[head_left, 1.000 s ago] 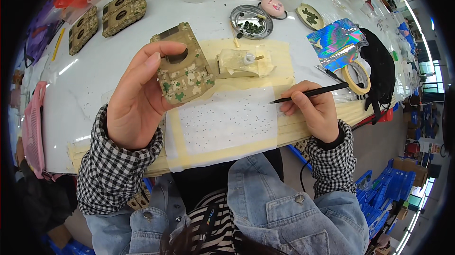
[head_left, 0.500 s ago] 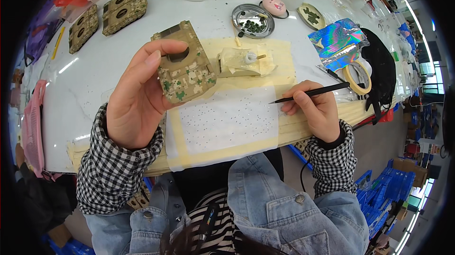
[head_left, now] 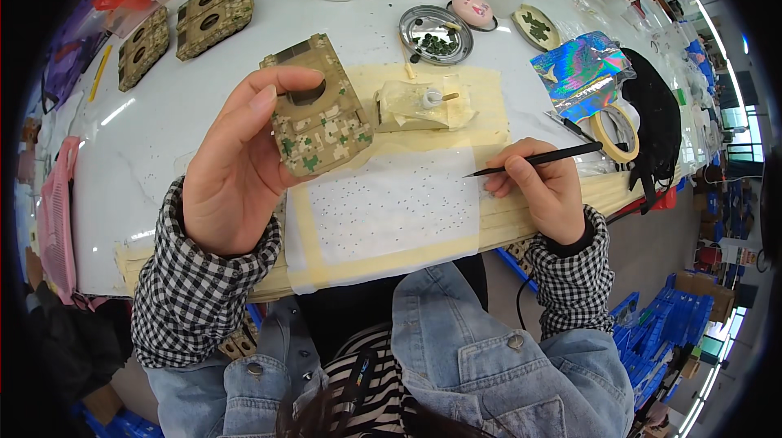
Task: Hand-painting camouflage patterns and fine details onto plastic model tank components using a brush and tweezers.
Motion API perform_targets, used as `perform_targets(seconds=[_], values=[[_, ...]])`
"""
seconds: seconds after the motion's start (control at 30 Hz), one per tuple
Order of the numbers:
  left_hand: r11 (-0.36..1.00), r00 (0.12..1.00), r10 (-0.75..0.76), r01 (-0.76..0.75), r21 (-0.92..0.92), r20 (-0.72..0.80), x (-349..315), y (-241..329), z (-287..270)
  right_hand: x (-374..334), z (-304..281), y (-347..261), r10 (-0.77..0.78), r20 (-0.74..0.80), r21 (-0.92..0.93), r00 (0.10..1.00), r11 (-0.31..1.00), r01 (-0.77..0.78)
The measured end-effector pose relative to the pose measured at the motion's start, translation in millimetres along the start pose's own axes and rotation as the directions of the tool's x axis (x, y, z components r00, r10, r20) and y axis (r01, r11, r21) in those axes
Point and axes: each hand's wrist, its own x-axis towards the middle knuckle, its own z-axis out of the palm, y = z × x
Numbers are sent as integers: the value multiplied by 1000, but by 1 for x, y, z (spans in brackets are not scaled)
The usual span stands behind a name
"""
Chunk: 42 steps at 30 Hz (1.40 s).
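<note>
My left hand (head_left: pixel 236 161) grips a camouflage model tank hull (head_left: pixel 324 133), tilted up above the table. The thumb and forefinger lie by its dark round opening. In my right hand (head_left: pixel 542 190) is a slim black pointed tool (head_left: pixel 562 153); whether it is a brush or tweezers I cannot tell. Its tip points left, over the right edge of a white sheet (head_left: pixel 383 247) taped along its sides and scattered with tiny dark specks. Just beyond the sheet, a tape-covered block (head_left: pixel 415 108) with a small white cup and a short stick on it stands on yellowish paper.
More camouflage hulls (head_left: pixel 213 19) stand at the far left. A round clear dish (head_left: pixel 436 35) holds small dark green parts, and a smaller dish (head_left: pixel 536 27) holds green pieces. To the right lie a shiny holographic pouch (head_left: pixel 580 72), a tape roll (head_left: pixel 614 133) and a black bag (head_left: pixel 652 108).
The hull in my left hand has tilted very slightly. My right hand and the black tool are almost unchanged.
</note>
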Motion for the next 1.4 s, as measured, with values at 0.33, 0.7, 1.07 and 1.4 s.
perform_targets(seconds=[0.33,0.7,1.07,1.4], values=[[1000,1000,2,-2,-12,-4,0,0,1,0,-1,0,1,-4,-5,1000,1000,-1],[999,1000,-10,10,-45,3,0,-1,1,-1,-1,0,-30,-97,20,995,999,32],[997,995,-70,72,-18,71,0,6,1,31,26,-87,-567,104,-111,817,810,576],[991,982,-117,125,-41,150,-5,11,1,69,67,-97,-602,312,-134,735,738,662]])
